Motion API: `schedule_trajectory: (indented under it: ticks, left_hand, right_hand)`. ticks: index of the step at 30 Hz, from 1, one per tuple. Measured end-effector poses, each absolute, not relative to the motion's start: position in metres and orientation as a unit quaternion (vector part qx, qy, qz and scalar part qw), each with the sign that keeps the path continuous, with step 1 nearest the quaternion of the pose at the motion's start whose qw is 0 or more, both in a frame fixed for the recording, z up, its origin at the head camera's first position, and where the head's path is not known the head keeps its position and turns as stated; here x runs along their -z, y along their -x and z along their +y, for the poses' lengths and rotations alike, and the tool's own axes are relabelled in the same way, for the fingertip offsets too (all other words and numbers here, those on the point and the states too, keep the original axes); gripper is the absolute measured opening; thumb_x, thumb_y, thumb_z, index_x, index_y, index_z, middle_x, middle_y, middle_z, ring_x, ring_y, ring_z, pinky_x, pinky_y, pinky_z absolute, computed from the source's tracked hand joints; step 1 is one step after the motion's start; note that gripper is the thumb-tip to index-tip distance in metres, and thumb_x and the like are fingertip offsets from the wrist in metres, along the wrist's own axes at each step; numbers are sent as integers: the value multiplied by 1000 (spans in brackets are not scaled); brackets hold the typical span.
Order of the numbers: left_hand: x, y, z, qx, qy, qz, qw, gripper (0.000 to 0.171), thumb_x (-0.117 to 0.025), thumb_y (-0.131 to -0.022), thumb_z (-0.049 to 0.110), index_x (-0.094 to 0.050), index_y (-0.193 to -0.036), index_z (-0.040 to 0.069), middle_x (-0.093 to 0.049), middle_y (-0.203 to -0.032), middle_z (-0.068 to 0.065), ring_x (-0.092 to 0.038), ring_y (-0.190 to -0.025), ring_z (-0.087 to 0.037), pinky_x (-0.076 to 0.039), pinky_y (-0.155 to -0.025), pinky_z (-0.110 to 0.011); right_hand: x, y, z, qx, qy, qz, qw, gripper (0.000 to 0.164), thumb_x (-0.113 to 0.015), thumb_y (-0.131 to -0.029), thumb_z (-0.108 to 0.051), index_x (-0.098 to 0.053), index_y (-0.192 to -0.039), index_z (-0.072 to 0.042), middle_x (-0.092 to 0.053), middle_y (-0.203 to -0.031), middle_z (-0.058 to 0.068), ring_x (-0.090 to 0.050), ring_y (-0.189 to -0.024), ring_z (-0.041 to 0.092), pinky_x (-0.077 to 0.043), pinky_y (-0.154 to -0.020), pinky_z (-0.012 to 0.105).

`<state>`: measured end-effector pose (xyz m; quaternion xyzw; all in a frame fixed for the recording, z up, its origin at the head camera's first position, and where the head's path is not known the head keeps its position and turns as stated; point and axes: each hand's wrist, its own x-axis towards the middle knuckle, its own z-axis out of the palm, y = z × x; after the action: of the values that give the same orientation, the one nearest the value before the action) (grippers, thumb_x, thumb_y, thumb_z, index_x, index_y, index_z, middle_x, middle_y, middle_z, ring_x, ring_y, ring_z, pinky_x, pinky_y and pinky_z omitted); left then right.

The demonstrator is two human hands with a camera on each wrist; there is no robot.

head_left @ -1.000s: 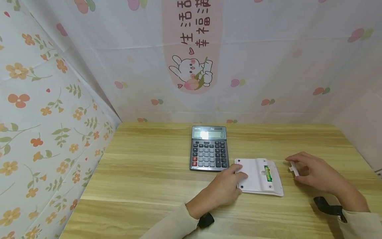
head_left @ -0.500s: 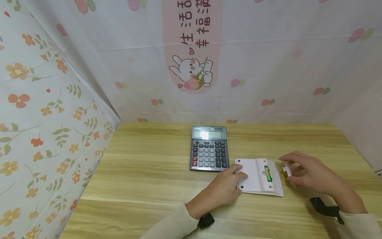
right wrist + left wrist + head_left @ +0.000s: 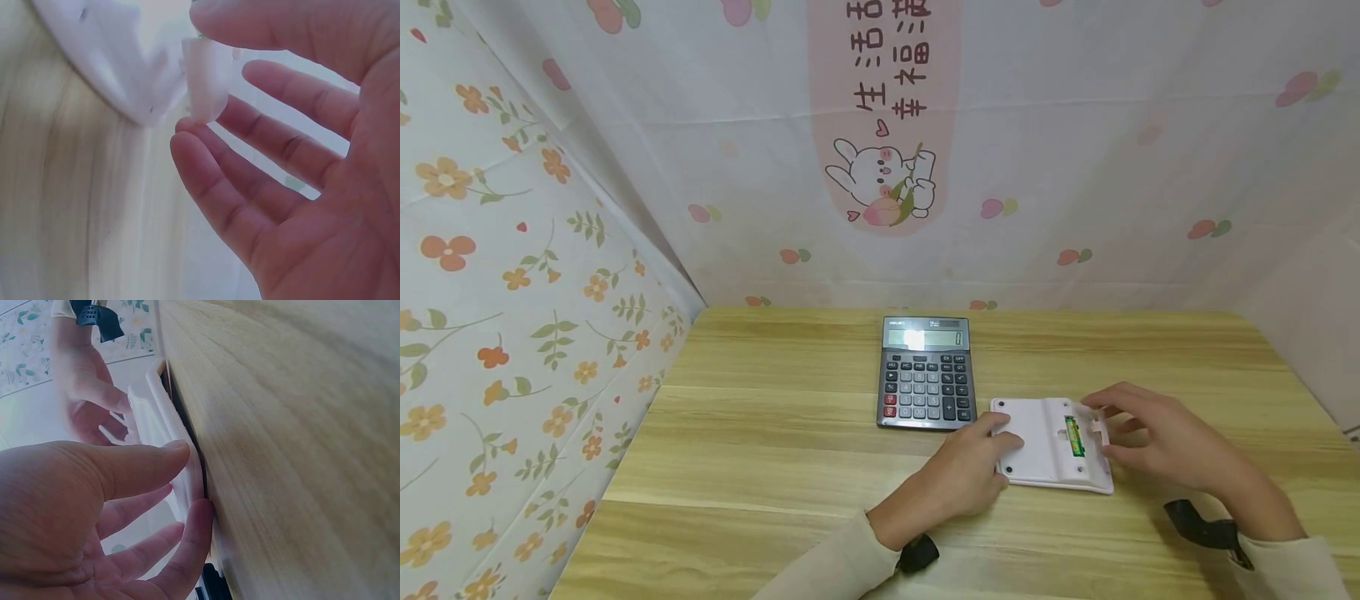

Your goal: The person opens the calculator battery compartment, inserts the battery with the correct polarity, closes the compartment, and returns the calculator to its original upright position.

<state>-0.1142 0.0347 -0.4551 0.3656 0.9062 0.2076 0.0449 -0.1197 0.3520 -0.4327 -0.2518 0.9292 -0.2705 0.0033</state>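
A white calculator [image 3: 1030,442] lies face down on the table, its back upward. One green battery [image 3: 1075,437] shows in the uncovered compartment near its right end. My left hand [image 3: 962,473] holds the calculator's left end, with fingertips on the back and the thumb at the near edge. Between thumb and fingers, my right hand [image 3: 1176,442] pinches a small white battery cover [image 3: 209,81]. In the head view the cover is over the calculator's right edge, just right of the battery, partly hidden by the fingers. Whether it touches the calculator I cannot tell.
A dark grey desk calculator [image 3: 925,379] lies face up just left of the white one, its display showing 0. Patterned cloth [image 3: 760,167] hangs behind the wooden table [image 3: 775,450] and along its left side. Black straps are on both wrists.
My right hand has moved left with the battery cover, from the bare table to the white calculator's right edge. My left hand and both calculators have stayed put.
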Motion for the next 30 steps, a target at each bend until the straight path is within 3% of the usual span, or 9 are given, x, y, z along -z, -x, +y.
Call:
schedule_trajectory:
  ticks: [8, 30]
  left_hand:
    - [455, 115, 35, -210, -366, 906, 47, 46, -84, -95, 12, -76, -140, 14, -58, -158, -7, -58, -143, -18, -44, -116, -27]
    - [455, 114, 35, -201, -368, 907, 41, 46, -85, -94, 12, -77, -139, 15, -59, -157, -8, -60, -141, -19, -45, -115, -27]
  right_hand:
    - [426, 117, 337, 261, 273, 926, -18, 66, -102, -77, -9, -72, -135, -18, -70, -131, -3, -68, -106, 9, -64, -82, 32]
    - [431, 116, 328, 269, 322, 907, -38, 72, -101, -69, 4, -72, -133, -13, -70, -131, -1, -68, -106, 14, -64, -80, 32]
